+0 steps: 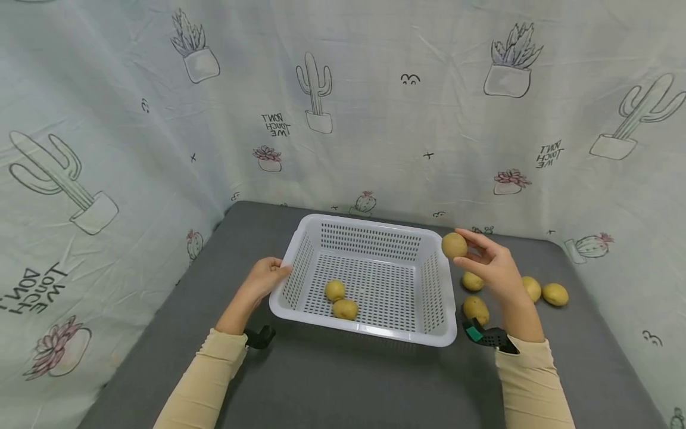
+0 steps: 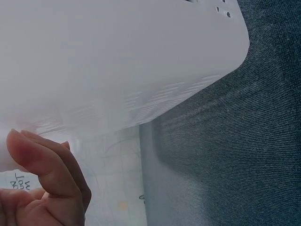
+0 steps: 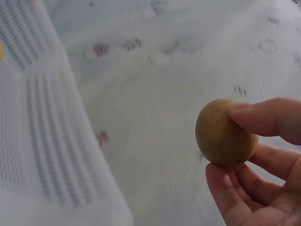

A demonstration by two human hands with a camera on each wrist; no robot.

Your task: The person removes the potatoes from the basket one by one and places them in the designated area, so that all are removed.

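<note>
A white perforated plastic basket is on the dark table, with two potatoes lying on its bottom. My left hand pinches the basket's left rim; in the left wrist view, fingers bend at the rim beside the blurred white wall. Above the basket's right rim, my right hand holds a potato between thumb and fingertips. The right wrist view shows that same brown-yellow potato clear of the basket wall.
Several more potatoes lie on the table to the right of the basket, among them one near the rim and one farther right. A pale curtain printed with cacti stands behind and beside the grey table.
</note>
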